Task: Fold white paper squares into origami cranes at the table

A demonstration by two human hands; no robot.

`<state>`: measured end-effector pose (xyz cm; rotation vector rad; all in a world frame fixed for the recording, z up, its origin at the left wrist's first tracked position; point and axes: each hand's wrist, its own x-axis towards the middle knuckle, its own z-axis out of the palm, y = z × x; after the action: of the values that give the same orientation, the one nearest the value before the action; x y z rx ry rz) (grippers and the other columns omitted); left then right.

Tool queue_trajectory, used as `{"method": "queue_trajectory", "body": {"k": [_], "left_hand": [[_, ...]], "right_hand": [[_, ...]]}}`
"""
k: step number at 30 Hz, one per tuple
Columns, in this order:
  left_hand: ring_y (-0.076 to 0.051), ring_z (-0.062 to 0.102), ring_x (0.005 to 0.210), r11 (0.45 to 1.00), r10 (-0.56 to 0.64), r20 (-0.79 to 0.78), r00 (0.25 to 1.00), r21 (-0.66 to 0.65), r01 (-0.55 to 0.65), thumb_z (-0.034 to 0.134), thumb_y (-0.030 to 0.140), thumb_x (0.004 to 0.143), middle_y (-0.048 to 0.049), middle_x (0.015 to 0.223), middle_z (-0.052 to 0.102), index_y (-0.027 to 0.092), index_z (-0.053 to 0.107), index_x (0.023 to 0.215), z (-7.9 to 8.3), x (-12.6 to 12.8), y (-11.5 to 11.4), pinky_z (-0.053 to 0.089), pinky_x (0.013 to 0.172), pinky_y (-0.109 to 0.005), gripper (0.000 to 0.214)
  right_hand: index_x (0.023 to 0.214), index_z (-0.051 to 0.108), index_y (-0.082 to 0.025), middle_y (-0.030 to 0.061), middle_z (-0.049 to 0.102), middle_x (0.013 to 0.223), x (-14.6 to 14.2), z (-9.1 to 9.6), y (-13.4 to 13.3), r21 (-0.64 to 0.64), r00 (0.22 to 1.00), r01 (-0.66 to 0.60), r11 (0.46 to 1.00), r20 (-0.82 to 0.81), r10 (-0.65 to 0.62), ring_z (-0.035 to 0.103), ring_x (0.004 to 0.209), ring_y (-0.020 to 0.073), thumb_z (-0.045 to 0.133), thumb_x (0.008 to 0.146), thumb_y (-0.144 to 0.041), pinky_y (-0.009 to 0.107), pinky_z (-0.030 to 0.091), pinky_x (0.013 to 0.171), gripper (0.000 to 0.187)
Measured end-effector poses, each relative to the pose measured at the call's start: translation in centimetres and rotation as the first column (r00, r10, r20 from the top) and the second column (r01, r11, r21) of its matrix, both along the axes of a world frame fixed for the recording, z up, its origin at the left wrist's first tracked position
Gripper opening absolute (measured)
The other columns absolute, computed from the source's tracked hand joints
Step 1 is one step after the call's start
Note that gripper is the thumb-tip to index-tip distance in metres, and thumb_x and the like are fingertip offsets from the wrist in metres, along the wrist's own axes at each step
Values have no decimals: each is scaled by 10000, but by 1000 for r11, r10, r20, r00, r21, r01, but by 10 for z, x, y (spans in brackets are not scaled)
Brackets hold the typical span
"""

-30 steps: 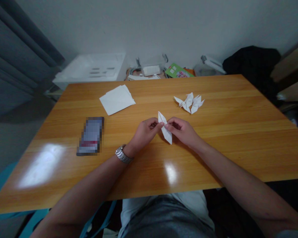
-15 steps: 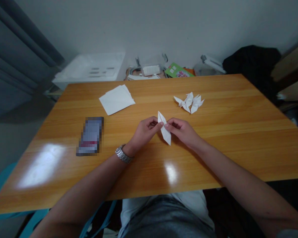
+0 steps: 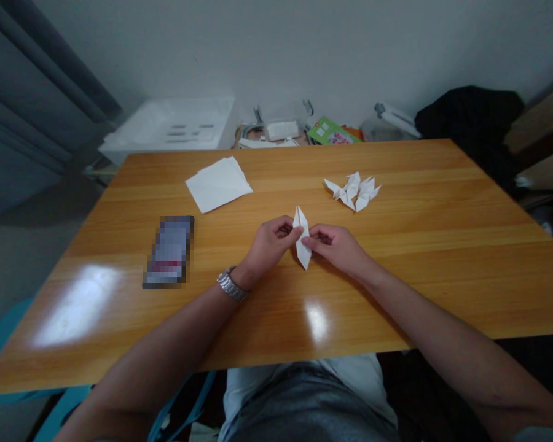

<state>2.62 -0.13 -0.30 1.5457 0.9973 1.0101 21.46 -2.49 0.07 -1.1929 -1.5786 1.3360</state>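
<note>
A narrow, pointed piece of folded white paper (image 3: 301, 245) stands between my two hands over the middle of the wooden table (image 3: 424, 258). My left hand (image 3: 270, 245), with a metal watch at its wrist, pinches the paper's left side. From the right, my right hand (image 3: 334, 245) pinches the same piece with thumb and forefinger. Both hands rest low, close to the tabletop.
A pile of finished folded white paper figures (image 3: 354, 191) lies behind my right hand. A stack of flat white sheets (image 3: 218, 184) sits at the back left. A phone (image 3: 169, 250) lies left of my left hand. Boxes, a green booklet and dark cloth sit beyond the table's far edge.
The folded paper has turned from slanting to more upright and looks narrower. My right hand's fingers have shifted slightly left toward the left hand.
</note>
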Motion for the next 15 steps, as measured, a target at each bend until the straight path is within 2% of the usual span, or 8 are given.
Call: {"method": "queue_trajectory", "body": {"k": [5, 11, 15], "left_hand": [[-138, 598, 718, 1000, 10, 13, 1000, -14, -10, 703, 418, 858, -20, 796, 679, 158, 673, 835, -2, 1, 1, 480, 665, -254, 262], [-139, 613, 745, 999, -36, 48, 998, -31, 37, 722, 447, 862, -37, 841, 704, 150, 700, 878, 2, 2, 1, 487, 682, -257, 298], [-127, 574, 686, 1000, 12, 49, 999, -29, -10, 729, 463, 860, -28, 781, 684, 160, 682, 797, 5, 3, -1, 465, 636, -254, 313]], "right_hand": [[812, 676, -184, 13, 686, 770, -1, 0, 0, 18, 1000, -3, 1000, 14, 3, 592, 693, 156, 701, 865, -464, 293, 461, 677, 286], [821, 674, -178, 13, 676, 753, 1, -2, 0, 27, 998, 28, 999, 47, -29, 568, 668, 150, 704, 859, -457, 278, 442, 628, 283], [845, 691, -176, 20, 694, 770, 1, -1, 0, 8, 999, 25, 1000, 43, -26, 584, 673, 153, 713, 854, -473, 280, 450, 632, 298]]}}
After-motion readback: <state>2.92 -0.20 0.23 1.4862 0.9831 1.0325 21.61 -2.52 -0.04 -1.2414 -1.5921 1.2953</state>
